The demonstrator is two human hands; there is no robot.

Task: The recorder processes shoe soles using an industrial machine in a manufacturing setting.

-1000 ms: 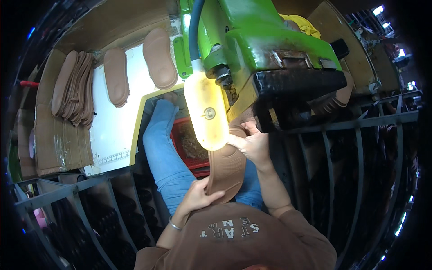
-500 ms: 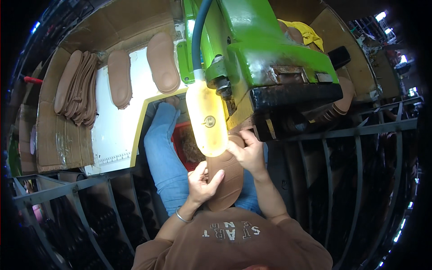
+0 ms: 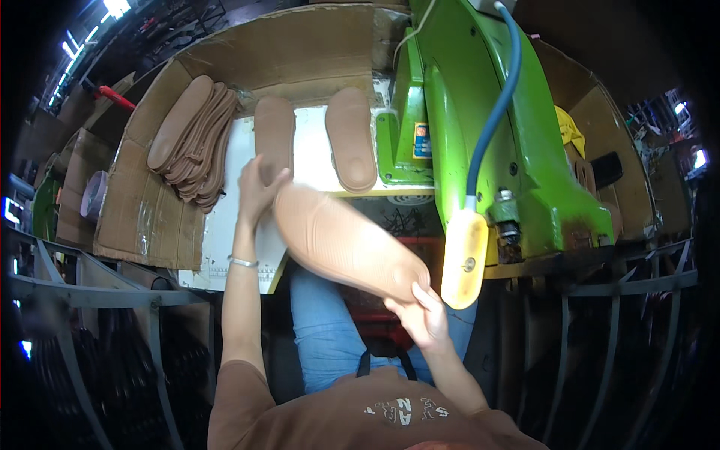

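Observation:
My right hand [image 3: 421, 318] grips one end of a long brown insole [image 3: 349, 244], thumb on top and fingers beneath. This insole slants up to the left over my lap, slightly smeared by motion. My left hand [image 3: 261, 191], a bangle on its wrist, reaches over the lower end of another brown insole [image 3: 274, 131] on the white board [image 3: 311, 142]. Its thumb and fingers are apart, and I cannot make out a firm hold. A third insole [image 3: 351, 142] lies to the right of that one.
Several insoles form a leaning stack [image 3: 195, 142] by the wall of a cardboard surround [image 3: 135, 202]. A green machine [image 3: 517, 150] stands at right, with a yellow lamp [image 3: 465, 259] hanging on a blue cable. Metal rails [image 3: 112, 298] run along both sides. A yellow cloth [image 3: 570, 133] lies behind the machine.
The view has turned. My left hand has let go of the held insole and moved up left to the board. My right hand has drawn that insole away from the machine and tilted it leftward.

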